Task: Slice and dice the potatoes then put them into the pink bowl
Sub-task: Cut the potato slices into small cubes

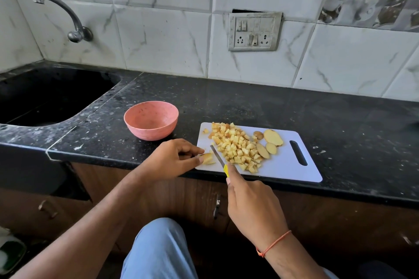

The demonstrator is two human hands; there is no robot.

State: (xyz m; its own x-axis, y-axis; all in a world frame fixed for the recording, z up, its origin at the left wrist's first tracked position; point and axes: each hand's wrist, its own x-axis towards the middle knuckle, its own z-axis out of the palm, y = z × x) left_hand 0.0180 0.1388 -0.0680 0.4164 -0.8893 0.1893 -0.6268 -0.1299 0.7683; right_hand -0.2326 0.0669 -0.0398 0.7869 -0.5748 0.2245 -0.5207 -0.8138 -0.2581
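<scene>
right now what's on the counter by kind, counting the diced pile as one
pink bowl: 1
white cutting board: 1
yellow-handled knife: 1
diced potato pile: 1
potato slices: 4
uncut potato piece, in the left hand: 1
Total: 9

home kitchen: black granite counter (pixel 249 99) sitting under marble-look wall tiles (pixel 158 36), sink (pixel 45 95) left of it, tap (pixel 65 16) above, switchboard (pixel 254 31) above.
</scene>
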